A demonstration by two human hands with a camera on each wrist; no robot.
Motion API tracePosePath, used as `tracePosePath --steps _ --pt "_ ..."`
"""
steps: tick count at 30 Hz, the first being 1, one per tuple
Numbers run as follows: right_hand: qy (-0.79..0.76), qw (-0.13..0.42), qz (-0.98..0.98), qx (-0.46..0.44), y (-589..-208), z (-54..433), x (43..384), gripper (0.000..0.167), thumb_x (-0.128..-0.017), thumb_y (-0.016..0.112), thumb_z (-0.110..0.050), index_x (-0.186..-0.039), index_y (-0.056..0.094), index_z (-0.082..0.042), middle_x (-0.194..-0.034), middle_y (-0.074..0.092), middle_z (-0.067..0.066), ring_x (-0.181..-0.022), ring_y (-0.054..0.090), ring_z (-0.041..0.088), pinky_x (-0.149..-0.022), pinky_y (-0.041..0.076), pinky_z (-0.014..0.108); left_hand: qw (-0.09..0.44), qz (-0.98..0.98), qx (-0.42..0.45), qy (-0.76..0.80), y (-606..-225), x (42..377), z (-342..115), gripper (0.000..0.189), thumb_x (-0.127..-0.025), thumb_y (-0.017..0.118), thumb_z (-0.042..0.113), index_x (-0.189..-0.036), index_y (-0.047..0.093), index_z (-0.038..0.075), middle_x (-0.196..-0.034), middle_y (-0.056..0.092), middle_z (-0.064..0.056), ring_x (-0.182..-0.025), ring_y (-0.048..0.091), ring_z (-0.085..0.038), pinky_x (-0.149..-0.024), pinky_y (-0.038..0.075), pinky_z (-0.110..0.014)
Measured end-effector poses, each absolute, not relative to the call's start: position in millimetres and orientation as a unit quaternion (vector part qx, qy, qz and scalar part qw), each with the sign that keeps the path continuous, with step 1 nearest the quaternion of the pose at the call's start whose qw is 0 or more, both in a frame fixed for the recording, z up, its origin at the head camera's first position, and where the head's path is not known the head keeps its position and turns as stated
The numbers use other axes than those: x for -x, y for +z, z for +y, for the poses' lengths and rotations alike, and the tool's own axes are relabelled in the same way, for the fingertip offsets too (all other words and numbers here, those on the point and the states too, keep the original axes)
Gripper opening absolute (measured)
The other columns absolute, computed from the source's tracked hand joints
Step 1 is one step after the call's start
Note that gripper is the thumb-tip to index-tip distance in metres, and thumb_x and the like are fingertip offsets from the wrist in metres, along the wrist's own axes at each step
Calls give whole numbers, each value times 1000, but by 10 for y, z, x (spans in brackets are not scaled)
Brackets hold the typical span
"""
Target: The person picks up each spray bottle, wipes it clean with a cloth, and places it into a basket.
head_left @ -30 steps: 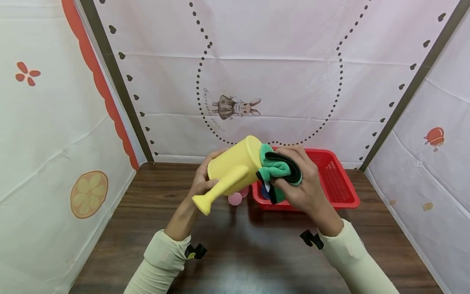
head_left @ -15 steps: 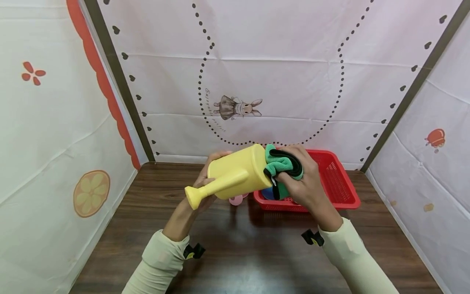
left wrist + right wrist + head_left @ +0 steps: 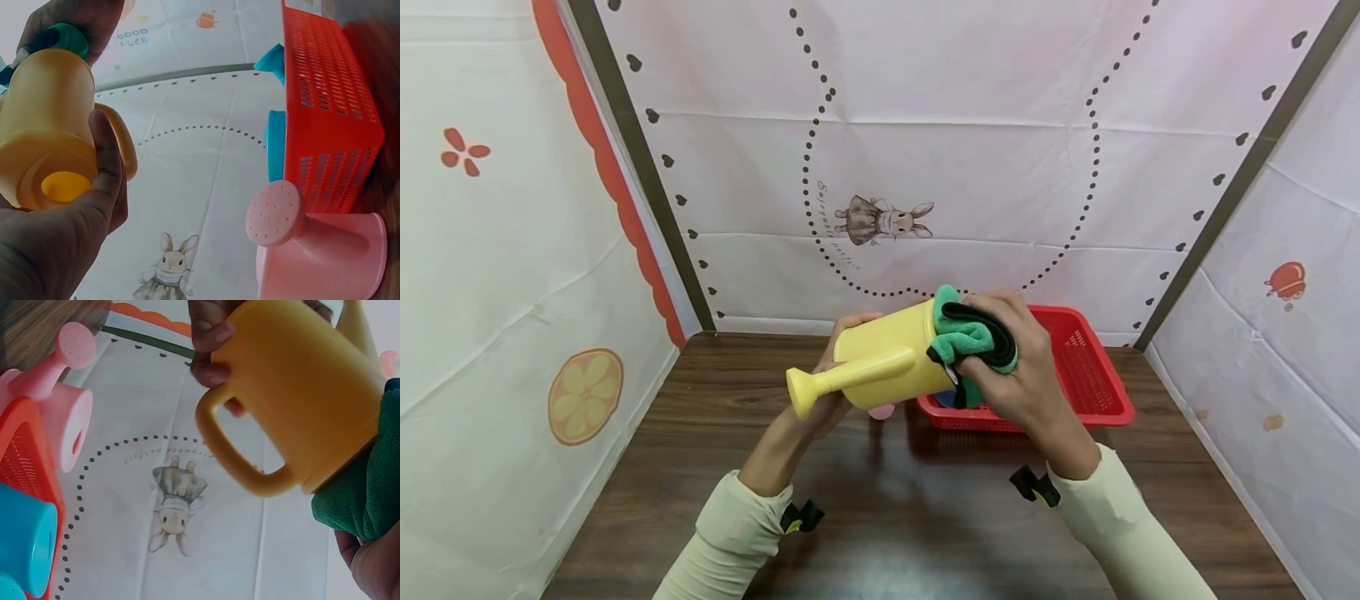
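Observation:
A yellow toy watering can is held tilted on its side above the table, its spout pointing left and toward the person. My left hand grips it round the end with the round opening, which shows in the left wrist view. My right hand holds a bunched green cloth with black edging against the can's other end. In the right wrist view the cloth covers part of that end, and the can's handle faces the back wall.
A red plastic basket stands at the back right of the wooden table, with a blue toy inside. Beside it stands a pink watering can, mostly hidden in the head view. Printed cloth walls enclose the table.
The yellow watering can has turned more level, its spout end rising, then shifted slightly right. The green cloth stays against its end in my right hand.

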State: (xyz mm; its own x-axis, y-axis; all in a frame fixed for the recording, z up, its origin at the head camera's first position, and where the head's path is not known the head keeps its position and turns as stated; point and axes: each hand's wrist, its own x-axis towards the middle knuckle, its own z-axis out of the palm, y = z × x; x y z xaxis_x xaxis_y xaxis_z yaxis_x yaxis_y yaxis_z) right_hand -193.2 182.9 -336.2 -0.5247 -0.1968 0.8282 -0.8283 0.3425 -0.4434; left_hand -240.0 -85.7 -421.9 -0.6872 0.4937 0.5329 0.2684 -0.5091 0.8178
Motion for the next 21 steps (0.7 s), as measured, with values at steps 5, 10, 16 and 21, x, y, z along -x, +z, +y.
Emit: tracePosePath --steps 5,10,16,21 --pt "450 353 -733 -369 -3341 1806 1892 51 -83 74 -1 -133 70 7 -125 66 28 -121 63 6 -103 56 14 29 490 -397 776 -4131 2378 -827 84 -103 58 76 -167 33 28 -110 65 9 -85 62 -2 -75 56 -18" --pt "452 355 -733 -364 -3395 1802 1904 53 -84 75 0 -136 70 8 -126 65 29 -122 62 5 -104 55 13 -15 508 -367 779 -4069 2369 -823 71 -107 52 76 -165 38 37 -106 64 10 -77 58 -2 -69 53 -18" --pt "455 345 -745 -344 -3544 1825 1947 49 -84 76 1 -133 71 6 -128 67 26 -121 61 4 -100 56 11 -41 501 -337 796 -4043 2384 -848 50 -115 56 59 -162 47 43 -113 69 11 -80 64 -2 -71 58 -20" --pt "455 341 -752 -333 -3652 1861 1969 47 -85 75 3 -132 72 5 -126 68 24 -118 61 5 -97 56 11 -44 500 -333 798 -4010 2391 -881 44 -117 51 58 -159 51 45 -117 70 12 -79 65 -3 -69 57 -20"
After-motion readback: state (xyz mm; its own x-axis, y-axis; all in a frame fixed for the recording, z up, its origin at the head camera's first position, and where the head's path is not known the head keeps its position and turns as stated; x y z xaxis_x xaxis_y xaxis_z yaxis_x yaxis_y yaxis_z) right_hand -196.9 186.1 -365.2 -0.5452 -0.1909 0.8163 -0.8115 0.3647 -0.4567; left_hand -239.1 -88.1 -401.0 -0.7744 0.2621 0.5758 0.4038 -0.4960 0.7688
